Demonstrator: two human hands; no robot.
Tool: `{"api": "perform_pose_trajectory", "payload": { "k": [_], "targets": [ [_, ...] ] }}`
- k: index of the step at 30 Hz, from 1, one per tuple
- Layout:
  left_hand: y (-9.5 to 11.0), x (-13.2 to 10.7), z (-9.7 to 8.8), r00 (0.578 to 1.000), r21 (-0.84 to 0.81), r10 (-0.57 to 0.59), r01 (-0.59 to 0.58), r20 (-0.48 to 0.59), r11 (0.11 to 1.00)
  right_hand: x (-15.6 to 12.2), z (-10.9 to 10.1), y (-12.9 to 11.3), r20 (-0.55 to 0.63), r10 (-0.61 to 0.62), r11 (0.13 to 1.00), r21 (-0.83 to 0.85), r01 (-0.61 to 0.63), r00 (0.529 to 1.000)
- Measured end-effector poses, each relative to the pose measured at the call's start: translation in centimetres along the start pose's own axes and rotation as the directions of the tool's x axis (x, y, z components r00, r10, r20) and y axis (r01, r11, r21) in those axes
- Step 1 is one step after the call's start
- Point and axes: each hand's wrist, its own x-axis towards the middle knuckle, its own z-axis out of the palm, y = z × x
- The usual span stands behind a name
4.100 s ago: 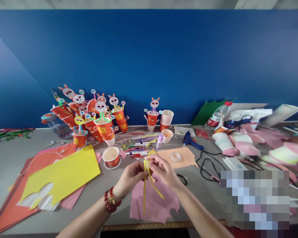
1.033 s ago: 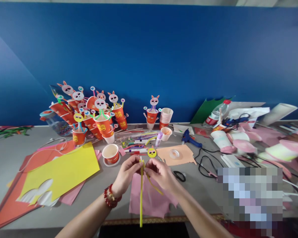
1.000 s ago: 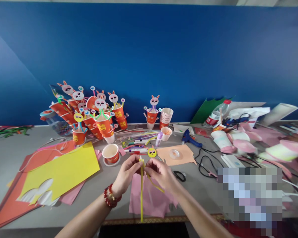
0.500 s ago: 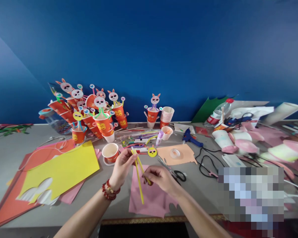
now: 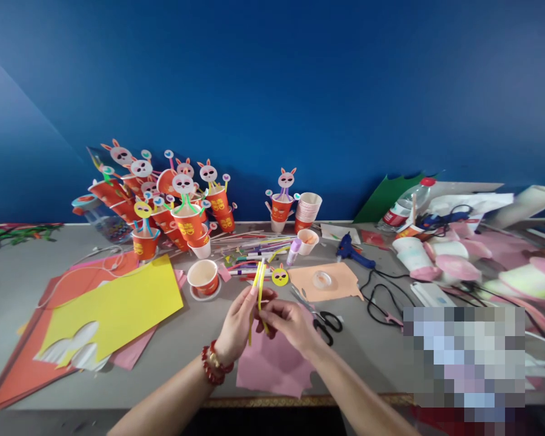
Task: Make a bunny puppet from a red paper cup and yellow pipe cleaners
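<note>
Left hand (image 5: pixel 237 322) and right hand (image 5: pixel 290 320) both pinch a bent yellow straw (image 5: pixel 257 280) over the pink paper (image 5: pixel 272 370). Its ends, dangling below the hands a second ago, now stand above them. Scissors (image 5: pixel 322 316) lie just right.

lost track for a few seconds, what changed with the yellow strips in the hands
The yellow strips, hanging below the hands four seconds ago, now point mostly up; the left hand and right hand still pinch them. The pink paper and scissors lie as before.
</note>
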Motion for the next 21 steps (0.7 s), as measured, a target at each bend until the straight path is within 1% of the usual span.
{"api": "perform_pose_trajectory", "payload": {
  "k": [2, 6, 9, 12, 15, 17, 19, 21],
  "targets": [
    [-0.3, 0.0, 0.3, 0.999, -0.099, -0.037, 0.037, 0.001, 0.994, -0.1, 0.4, 0.0, -0.033, -0.025, 0.997, -0.077, 0.022, 0.999],
    [0.2, 0.0, 0.6, 0.994, -0.274, -0.085, 0.099, 0.064, 0.957, -0.3, 0.7, 0.4, -0.087, -0.102, 0.962, -0.26, 0.077, 0.991],
    [0.4, -0.1, 0.6, 0.994, -0.325, -0.083, 0.1, 0.067, 0.94, -0.4, 0.7, 0.8, -0.089, -0.142, 0.95, -0.291, 0.111, 0.986],
    [0.0, -0.2, 0.6, 0.998, -0.316, -0.046, 0.06, 0.052, 0.947, -0.3, 0.7, 1.1, -0.045, -0.095, 0.977, -0.194, 0.084, 0.994],
    [-0.4, -0.3, 0.7, 0.999, -0.223, 0.0, 0.009, 0.039, 0.975, -0.2, 0.8, 1.2, 0.065, -0.009, 1.0, -0.021, 0.01, 0.998],
    [-0.5, -0.4, 0.7, 0.999, -0.155, 0.036, -0.03, 0.033, 0.987, -0.1, 0.9, 1.2, 0.126, 0.018, 0.998, 0.051, -0.025, 0.992],
    [-0.3, -0.5, 0.6, 0.997, -0.127, 0.054, -0.048, 0.046, 0.991, -0.1, 1.0, 1.2, 0.144, 0.02, 0.996, 0.087, -0.033, 0.989],
    [0.0, -0.5, 0.4, 0.996, -0.138, 0.024, -0.012, 0.086, 0.99, -0.2, 1.0, 1.2, 0.128, 0.013, 0.994, 0.11, -0.027, 0.992]
  ]
}}
